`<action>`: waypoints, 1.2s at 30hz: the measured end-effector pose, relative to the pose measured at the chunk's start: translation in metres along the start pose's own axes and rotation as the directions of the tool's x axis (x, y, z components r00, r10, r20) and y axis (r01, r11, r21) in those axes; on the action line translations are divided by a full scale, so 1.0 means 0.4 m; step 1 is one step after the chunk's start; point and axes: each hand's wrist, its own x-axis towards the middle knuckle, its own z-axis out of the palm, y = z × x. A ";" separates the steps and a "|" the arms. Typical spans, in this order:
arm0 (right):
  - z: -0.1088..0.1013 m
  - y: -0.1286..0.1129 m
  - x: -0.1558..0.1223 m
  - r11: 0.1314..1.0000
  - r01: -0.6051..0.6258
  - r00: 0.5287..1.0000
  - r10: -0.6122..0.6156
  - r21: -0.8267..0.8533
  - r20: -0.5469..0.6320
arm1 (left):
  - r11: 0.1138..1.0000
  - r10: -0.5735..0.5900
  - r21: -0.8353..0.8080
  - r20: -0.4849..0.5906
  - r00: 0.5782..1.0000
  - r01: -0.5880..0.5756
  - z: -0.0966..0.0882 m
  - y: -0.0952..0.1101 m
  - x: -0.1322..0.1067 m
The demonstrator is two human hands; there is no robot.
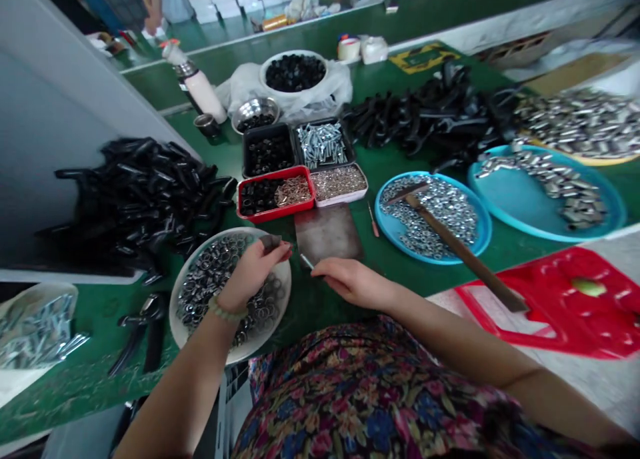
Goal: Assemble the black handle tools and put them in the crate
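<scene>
My left hand point(255, 266) is closed above the right part of a white bowl point(176, 316) filled with shiny metal rings point(210, 272). A small dark piece shows at its fingers, but its kind is unclear. My right hand point(350, 282), in front of a flat metal plate point(330, 232), pinches a small silvery metal cylinder point(307, 262). The cylinder points toward my left hand, with a gap between them. Beyond the plate stand a red tray point(275, 213) of black and copper-coloured parts and a white tray point(341, 197) of tiny metal pieces.
Black handle-like parts point(145, 192) are heaped at left. A blue tray point(435, 260) of small metal parts bears a hammer point(460, 249) at right. Another blue tray point(520, 192) holds metal sleeves. Nearby are a red plastic tray point(565, 299) and a bottle point(203, 92).
</scene>
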 end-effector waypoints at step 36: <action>-0.200 0.035 -0.206 0.892 -0.258 0.878 0.376 0.370 -0.295 | 0.709 -0.029 -0.580 0.544 0.839 0.401 0.315 0.199 0.133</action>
